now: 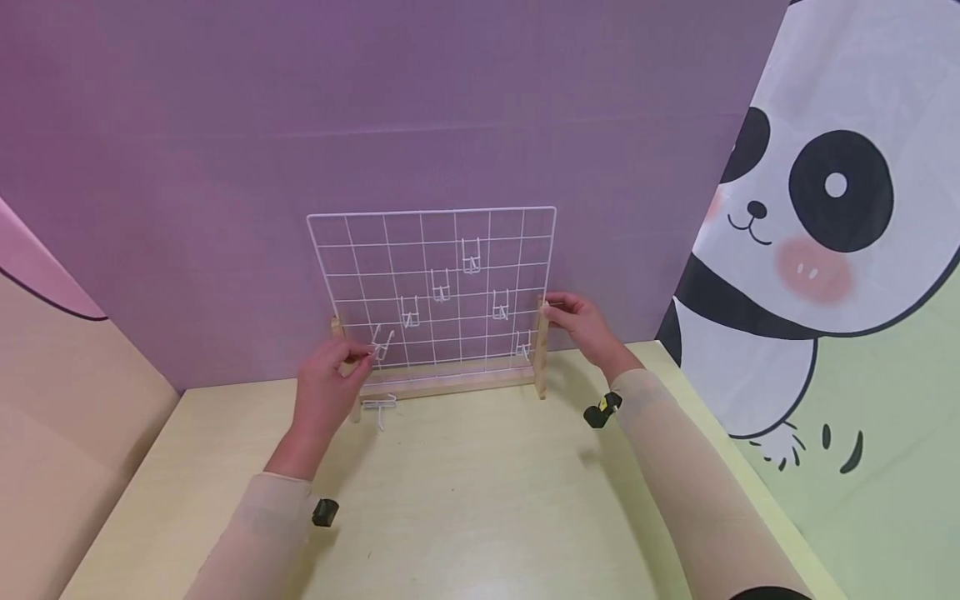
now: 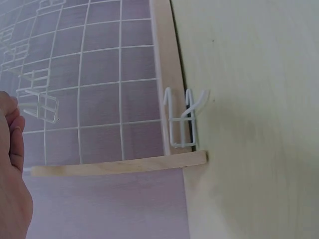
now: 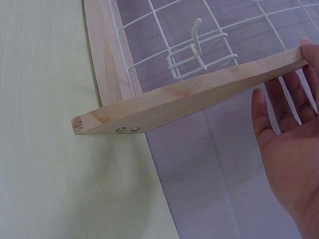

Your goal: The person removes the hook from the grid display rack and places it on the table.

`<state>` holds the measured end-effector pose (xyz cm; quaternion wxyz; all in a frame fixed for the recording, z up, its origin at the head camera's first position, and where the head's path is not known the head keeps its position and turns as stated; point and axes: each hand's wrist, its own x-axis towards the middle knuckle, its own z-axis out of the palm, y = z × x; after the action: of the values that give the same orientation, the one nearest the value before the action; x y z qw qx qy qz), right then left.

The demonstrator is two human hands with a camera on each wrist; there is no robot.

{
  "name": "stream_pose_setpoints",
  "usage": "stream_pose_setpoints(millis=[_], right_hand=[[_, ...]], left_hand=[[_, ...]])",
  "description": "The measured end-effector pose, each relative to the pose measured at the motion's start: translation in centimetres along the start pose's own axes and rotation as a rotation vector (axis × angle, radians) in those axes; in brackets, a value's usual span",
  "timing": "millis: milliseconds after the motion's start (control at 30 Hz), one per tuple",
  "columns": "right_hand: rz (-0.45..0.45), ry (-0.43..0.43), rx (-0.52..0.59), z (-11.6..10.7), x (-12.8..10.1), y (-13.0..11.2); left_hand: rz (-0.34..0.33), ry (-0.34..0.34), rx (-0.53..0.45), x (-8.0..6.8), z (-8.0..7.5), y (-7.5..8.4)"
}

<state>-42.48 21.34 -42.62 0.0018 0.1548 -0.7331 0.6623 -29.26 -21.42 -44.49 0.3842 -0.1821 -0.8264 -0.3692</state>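
Note:
A white wire grid panel (image 1: 454,250) stands upright in a wooden stand (image 1: 450,385). Near its lower left, my left hand (image 1: 324,385) pinches a white wire hook (image 1: 382,347) between thumb and fingertips. In the left wrist view this hook (image 2: 48,107) is at the mesh; whether it is latched there I cannot tell. On the other side, my right hand (image 1: 583,329) grips the upper end of the stand's right post (image 3: 199,89), thumb on one side, fingers behind. Several more hooks (image 1: 471,258) hang on the grid.
A loose white hook (image 1: 380,403) lies by the stand's left foot, against the base bar in the left wrist view. The pale wooden table (image 1: 465,500) stretches forward of the stand. Behind rises a purple backdrop (image 1: 420,108); a panda-print sheet (image 1: 825,275) hangs at right.

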Motion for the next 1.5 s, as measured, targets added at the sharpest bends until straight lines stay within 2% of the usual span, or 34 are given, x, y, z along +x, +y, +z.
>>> stream_pose_setpoints(millis=[133, 367, 567, 1033, 1500], right_hand=[[-0.014, 0.004, 0.021, 0.1, 0.0, -0.2], [-0.014, 0.006, 0.040, 0.1, 0.2, -0.1], [-0.003, 0.006, 0.033, 0.0, 0.2, 0.0], [-0.010, 0.008, 0.039, 0.1, 0.1, 0.2], [0.006, 0.006, 0.027, 0.1, 0.1, 0.1]], left_hand=[[0.018, -0.027, -0.009, -0.2, 0.4, -0.2], [0.003, -0.077, -0.016, -0.9, 1.2, -0.7], [0.024, -0.106, 0.011, -1.2, 1.9, -1.0], [-0.017, -0.178, 0.033, -1.9, 2.8, -0.8], [-0.021, -0.241, 0.047, -2.5, 3.7, -1.2]])
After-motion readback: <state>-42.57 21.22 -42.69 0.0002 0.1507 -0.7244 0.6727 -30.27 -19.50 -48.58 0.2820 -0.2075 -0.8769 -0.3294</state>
